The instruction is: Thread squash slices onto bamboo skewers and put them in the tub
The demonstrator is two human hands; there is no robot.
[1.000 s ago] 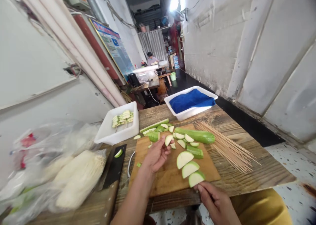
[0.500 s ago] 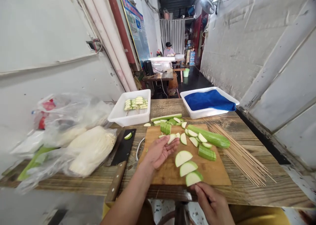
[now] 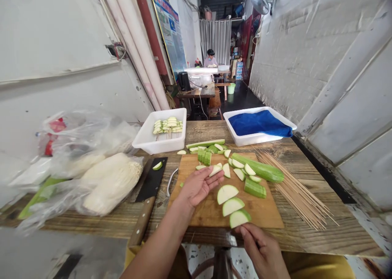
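Observation:
My left hand (image 3: 196, 187) lies palm up on the wooden cutting board (image 3: 269, 215), fingers stretched out, with a small zucchini slice (image 3: 214, 171) at its fingertips. My right hand (image 3: 260, 250) is at the board's near edge, its fingers curled, thumb tip touching the nearest of three large half-round zucchini slices (image 3: 231, 205). Further back on the board lie a long zucchini half (image 3: 263, 171), a cut green chunk (image 3: 255, 188) and several small slices.
A cleaver (image 3: 147, 193) lies left of the board, beside bagged enoki mushrooms (image 3: 110, 185). A white tray (image 3: 147, 142) holds skewered zucchini; another tray (image 3: 245, 140) holds a blue cloth. Bamboo skewers (image 3: 300, 193) fan out at the right. A person sits far down the passage.
The view swung left and levelled out. My left hand has dropped slightly toward the board with the slice at its fingertips; my right hand stays at the near slices.

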